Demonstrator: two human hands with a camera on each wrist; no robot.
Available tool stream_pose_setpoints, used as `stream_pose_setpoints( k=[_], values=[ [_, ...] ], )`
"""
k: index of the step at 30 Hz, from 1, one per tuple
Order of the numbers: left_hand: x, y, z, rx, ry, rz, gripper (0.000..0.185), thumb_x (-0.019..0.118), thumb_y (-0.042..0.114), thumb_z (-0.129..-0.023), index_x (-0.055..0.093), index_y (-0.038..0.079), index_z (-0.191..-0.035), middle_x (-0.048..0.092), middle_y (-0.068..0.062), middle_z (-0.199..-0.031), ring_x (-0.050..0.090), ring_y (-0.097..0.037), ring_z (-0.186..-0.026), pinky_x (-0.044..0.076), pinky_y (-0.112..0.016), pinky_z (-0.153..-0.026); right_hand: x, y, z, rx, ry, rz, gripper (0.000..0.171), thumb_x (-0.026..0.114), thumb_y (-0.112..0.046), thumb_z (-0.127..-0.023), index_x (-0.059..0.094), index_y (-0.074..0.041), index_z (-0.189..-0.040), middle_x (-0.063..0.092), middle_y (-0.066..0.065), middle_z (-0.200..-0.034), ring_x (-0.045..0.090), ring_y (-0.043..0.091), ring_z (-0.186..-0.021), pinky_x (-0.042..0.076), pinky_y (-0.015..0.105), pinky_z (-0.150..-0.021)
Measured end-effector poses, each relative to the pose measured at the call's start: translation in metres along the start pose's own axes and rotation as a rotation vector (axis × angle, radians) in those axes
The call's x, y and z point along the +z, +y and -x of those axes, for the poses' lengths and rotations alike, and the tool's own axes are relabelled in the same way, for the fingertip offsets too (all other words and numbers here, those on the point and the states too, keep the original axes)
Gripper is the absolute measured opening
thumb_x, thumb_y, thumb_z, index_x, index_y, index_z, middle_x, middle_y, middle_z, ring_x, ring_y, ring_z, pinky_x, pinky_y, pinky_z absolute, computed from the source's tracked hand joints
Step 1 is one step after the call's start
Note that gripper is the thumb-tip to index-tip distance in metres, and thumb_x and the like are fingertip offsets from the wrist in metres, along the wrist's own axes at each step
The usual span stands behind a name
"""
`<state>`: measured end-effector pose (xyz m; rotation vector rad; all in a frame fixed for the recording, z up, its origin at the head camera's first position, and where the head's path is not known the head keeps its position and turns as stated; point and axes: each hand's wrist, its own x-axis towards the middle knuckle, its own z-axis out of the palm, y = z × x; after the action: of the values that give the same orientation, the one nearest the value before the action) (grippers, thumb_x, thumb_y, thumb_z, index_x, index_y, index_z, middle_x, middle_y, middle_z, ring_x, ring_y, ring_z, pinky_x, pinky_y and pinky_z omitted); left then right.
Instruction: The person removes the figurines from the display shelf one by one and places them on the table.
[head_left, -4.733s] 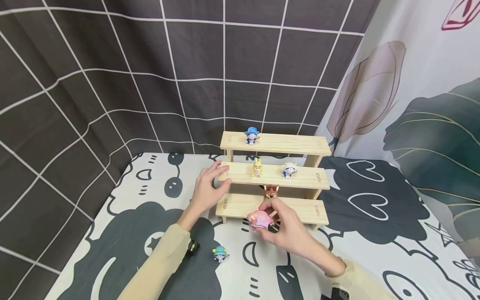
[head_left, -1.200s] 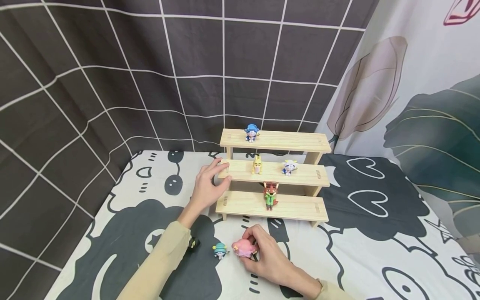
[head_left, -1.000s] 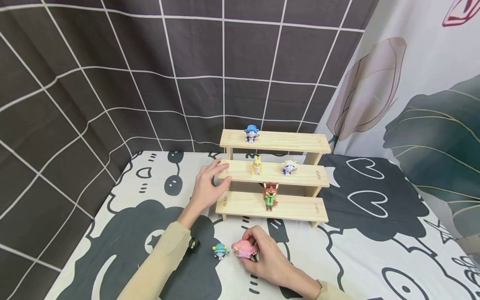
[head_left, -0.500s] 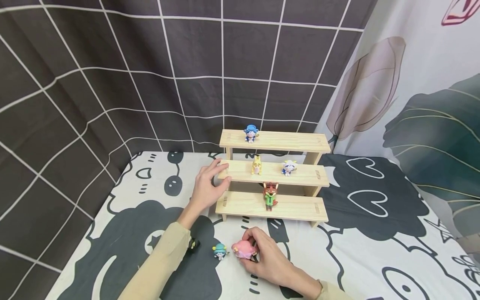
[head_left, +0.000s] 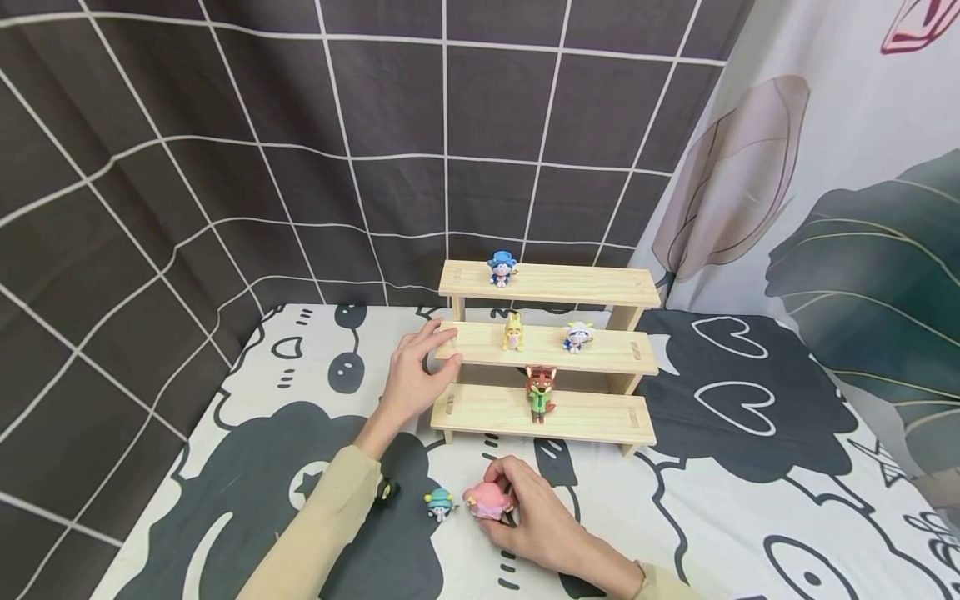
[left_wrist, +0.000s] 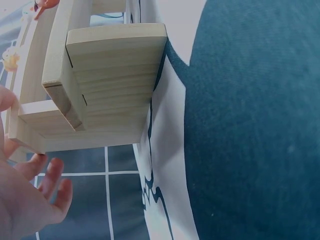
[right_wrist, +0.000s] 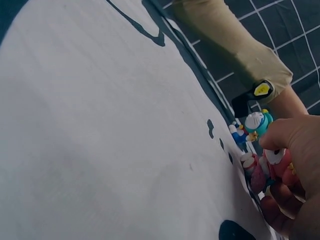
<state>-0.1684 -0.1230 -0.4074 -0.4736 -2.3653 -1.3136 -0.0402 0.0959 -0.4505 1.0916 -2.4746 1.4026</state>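
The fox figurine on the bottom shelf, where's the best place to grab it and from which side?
The fox figurine stands upright near the middle of the lowest step of the wooden riser, with the middle step just behind its head. Probably best to pinch its green torso from the open front, thumb and finger on either flank, then lift forward and up so its ears clear the step.

Pink figure [head_left: 487,502] in fingers [head_left: 517,487]; teal-hatted figure [head_left: 439,503] just beside; pale wood shelf [head_left: 585,415] beyond; black-and-white cartoon-print cloth [head_left: 735,467] beneath.

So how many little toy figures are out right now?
7: one on the top shelf, two on the middle, one on the bottom, three on the cloth. None seem hidden.
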Motion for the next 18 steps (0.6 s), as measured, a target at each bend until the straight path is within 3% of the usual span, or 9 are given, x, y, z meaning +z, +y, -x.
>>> stream_pose_setpoints(
  k=[18],
  values=[
    [0.0013,-0.0037,-0.0004,0.01,0.007,0.003,0.04,0.075,0.014,-0.087,0.07,0.005,-0.126,0.053,-0.019,-0.144,0.052,-0.037,-0.122,0.044,-0.054,-0.098,-0.0071,0.0008,0.0012,-0.007,-0.049,-0.003,0.056,0.086,-0.008,-0.072,0.052,-0.015,-0.115,0.053,-0.01,-0.102,0.05,0.003,-0.084,0.048,0.02,-0.069]
  ],
)
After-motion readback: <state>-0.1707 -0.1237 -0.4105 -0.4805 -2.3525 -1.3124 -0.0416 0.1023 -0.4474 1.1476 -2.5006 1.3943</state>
